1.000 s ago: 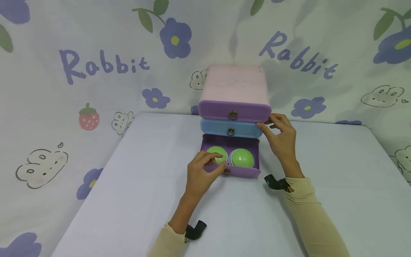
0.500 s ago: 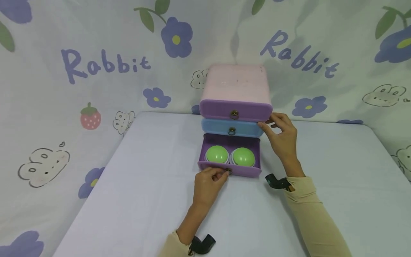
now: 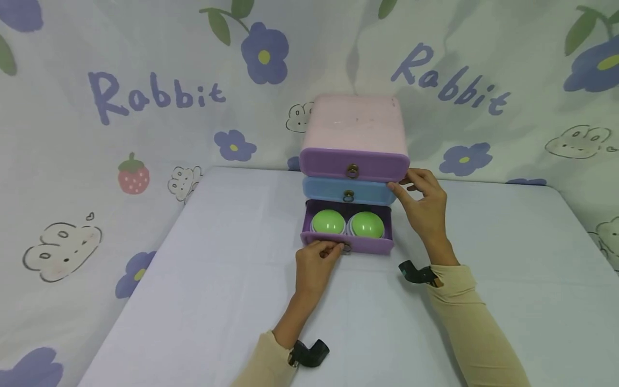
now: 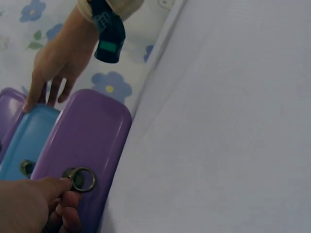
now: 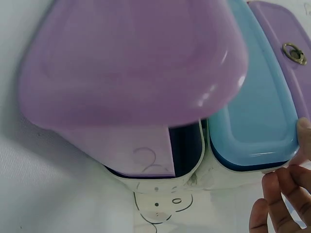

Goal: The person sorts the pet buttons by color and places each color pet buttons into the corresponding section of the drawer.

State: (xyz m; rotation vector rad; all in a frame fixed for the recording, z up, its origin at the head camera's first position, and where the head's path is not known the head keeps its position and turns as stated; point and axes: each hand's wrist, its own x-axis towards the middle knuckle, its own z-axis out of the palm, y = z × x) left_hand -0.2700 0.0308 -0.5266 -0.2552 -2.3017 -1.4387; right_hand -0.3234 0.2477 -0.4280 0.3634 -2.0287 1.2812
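A small three-tier drawer box (image 3: 355, 121) has a pink top and purple and blue fronts. Its lowest purple drawer (image 3: 369, 246) is pulled partway out and holds two green domed objects (image 3: 328, 222) with pale rims. My left hand (image 3: 311, 266) pinches that drawer's ring pull (image 4: 83, 178) at its base, the other fingers curled beneath. At the box's right side, my right hand (image 3: 427, 207) grips the corner, thumb on the edge of the blue middle drawer (image 5: 252, 97) and fingers along the side. Both upper drawers appear pushed in.
The box stands near the back of a white-covered table (image 3: 232, 279). Behind it hangs a printed cloth (image 3: 271, 118) with flowers and rabbits. Black wrist cameras (image 3: 311, 353) sit on both sleeves.
My left hand has gone from above the left green domed object to the ring pull. The lowest drawer has slid somewhat inward with it. The right hand stays in place.
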